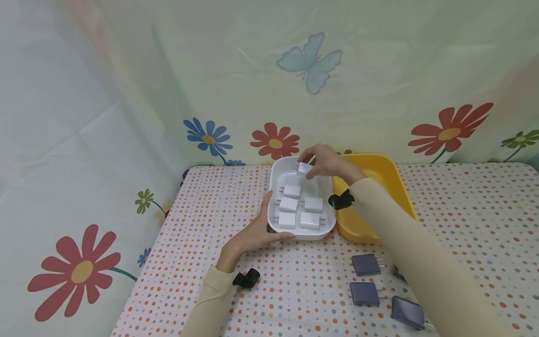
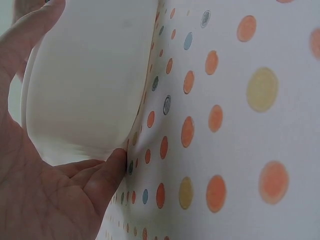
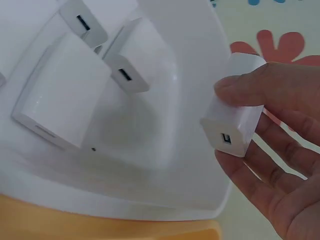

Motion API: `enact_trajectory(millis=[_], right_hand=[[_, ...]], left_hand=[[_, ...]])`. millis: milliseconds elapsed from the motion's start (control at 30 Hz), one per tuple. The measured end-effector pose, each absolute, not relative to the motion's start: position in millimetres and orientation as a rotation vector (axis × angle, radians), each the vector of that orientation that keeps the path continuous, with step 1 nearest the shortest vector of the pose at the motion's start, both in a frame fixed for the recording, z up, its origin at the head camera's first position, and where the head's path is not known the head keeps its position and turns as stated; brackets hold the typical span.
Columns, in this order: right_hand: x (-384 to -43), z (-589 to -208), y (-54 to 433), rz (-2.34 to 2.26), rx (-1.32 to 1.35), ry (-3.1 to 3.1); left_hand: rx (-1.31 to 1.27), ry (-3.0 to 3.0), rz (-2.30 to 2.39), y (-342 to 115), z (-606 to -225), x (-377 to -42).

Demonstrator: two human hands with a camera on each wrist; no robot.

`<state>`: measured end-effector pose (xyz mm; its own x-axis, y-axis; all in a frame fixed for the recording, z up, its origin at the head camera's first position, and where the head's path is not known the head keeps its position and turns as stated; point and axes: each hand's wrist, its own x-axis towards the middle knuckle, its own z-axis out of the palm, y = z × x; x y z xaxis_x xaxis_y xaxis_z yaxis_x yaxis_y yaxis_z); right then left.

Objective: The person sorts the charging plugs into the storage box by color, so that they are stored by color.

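Right grip pinching white charger, bare tray floor nearby, left grip wide against left edge

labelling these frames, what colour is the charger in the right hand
White: the charger in the right hand shows best in the right wrist view.

No text, label, brand, number or sign can be read in any view; the white plugs show no legible mark, nor does the white tray around them; the same goes for the yellow tray, at three o'clock from the white one, and for the purple plugs, at about six o'clock from the yellow tray and too small to tell closely; the backdrop at twelve o'clock and the tablecloth bear printed pictures and dots only.
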<state>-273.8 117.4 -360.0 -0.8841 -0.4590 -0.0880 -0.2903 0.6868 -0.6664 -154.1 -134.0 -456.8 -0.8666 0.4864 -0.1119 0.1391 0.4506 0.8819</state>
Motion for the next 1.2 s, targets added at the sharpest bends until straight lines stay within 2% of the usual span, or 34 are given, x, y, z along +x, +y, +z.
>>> enact_trajectory(millis=[767, 1200], right_hand=[[-270.3, -390.8, 103.1, -0.539, -0.537, 2.668], [-263.5, -395.1, 96.6, -0.502, -0.422, 2.612]], left_hand=[[0.514, 2.352, 1.388, -133.3, -457.9, -154.1], [0.541, 2.327, 1.429, -134.1, -458.4, -155.0]])
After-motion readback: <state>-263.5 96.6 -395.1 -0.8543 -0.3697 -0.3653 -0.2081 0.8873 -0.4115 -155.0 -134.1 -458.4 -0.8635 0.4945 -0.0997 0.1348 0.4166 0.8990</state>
